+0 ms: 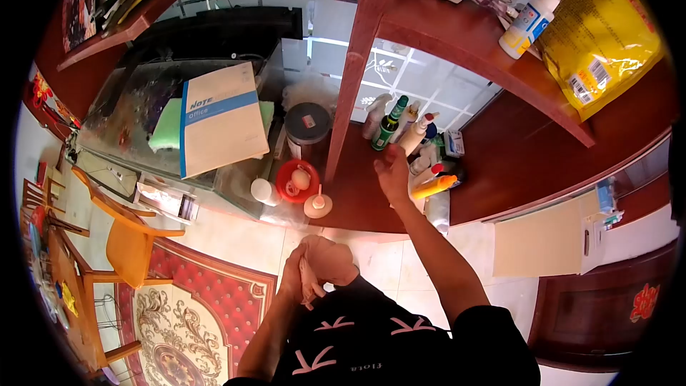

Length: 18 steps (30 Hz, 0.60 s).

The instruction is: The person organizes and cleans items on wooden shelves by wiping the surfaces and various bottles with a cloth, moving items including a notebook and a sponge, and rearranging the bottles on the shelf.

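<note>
My right hand (392, 177) reaches over the dark red shelf (357, 204), its fingers apart and slightly curled, with nothing seen in them. Just beyond its fingertips stand a green bottle (386, 131) and a pale bottle with a red tip (417, 136). To its right are an orange-yellow bottle (434, 186) and other small bottles. Low in front of my body, my left hand (291, 275) is closed around part of a smooth, skin-coloured thing (330, 261) that I cannot make out.
Left of the divider, a red bowl (289, 189) holds round items beside a dark-lidded jar (307, 125). A notebook (223, 118) lies on a glass tank (114, 118). Above right are a spray bottle (532, 20) and yellow bag (600, 36). A wooden chair (128, 243) stands at left.
</note>
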### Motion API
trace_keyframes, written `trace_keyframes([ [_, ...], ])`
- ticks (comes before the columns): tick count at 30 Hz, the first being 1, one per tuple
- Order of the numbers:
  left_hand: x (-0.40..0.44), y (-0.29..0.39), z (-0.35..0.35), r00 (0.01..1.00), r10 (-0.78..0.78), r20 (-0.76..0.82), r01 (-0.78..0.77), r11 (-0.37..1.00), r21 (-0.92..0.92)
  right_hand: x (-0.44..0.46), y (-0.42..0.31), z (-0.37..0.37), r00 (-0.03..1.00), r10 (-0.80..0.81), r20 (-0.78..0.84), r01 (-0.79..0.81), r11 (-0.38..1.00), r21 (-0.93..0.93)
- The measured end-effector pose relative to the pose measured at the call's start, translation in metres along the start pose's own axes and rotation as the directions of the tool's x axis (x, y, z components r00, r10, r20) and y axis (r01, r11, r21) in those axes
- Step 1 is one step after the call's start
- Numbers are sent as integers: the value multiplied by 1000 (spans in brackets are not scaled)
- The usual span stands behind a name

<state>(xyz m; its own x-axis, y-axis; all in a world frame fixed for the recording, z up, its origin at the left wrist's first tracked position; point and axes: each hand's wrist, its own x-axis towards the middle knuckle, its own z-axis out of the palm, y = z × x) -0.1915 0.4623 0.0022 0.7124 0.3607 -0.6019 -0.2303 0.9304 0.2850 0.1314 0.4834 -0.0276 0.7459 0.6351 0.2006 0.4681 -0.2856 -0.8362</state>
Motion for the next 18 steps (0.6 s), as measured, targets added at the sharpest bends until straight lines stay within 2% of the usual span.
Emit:
trace_keyframes([
  [2, -2, -4, 4, 999, 39, 15, -39, 999, 15, 31, 6, 3, 994, -3, -106, -2, 999, -49],
  [3, -2, -7, 4, 998, 60, 20, -61, 998, 21, 43, 10, 9, 985, -78, -155, 71, 996, -50],
  [4, 0, -10, 0, 998, 60, 4, -59, 995, -75, 53, 14, 16, 968, -152, -200, 144, 988, -53],
  [5, 0, -12, -2, 998, 67, 17, -66, 994, -85, 63, 18, 23, 944, -225, -242, 217, 974, -59],
  [7, -8, -14, 5, 996, 82, 35, -77, 991, -112, 77, 18, 30, 953, -175, -247, 149, 982, -118],
  [10, -13, -24, 7, 985, 127, 114, -96, 965, -246, 87, 21, 38, 939, -143, -312, 75, 973, -220],
  [13, -30, -23, 14, 953, 212, 219, -227, 973, 48, 88, 17, 28, 938, -225, -262, 134, 937, -324],
  [15, -39, -28, 40, 964, 214, 160, -195, 972, -129, 75, 7, 19, 919, -308, -245, 240, 933, -269],
  [16, -32, -35, 34, 931, 201, 306, -76, 924, -376, 68, 5, 14, 952, -237, -194, 173, 938, -300],
  [17, -26, -39, 32, 864, 231, 447, 78, 816, -573, 58, 2, 8, 969, -191, -156, 154, 963, -221],
  [18, -30, -37, 45, 892, 228, 391, -32, 894, -447, 45, 0, 0, 982, -148, -120, 131, 981, -141],
])
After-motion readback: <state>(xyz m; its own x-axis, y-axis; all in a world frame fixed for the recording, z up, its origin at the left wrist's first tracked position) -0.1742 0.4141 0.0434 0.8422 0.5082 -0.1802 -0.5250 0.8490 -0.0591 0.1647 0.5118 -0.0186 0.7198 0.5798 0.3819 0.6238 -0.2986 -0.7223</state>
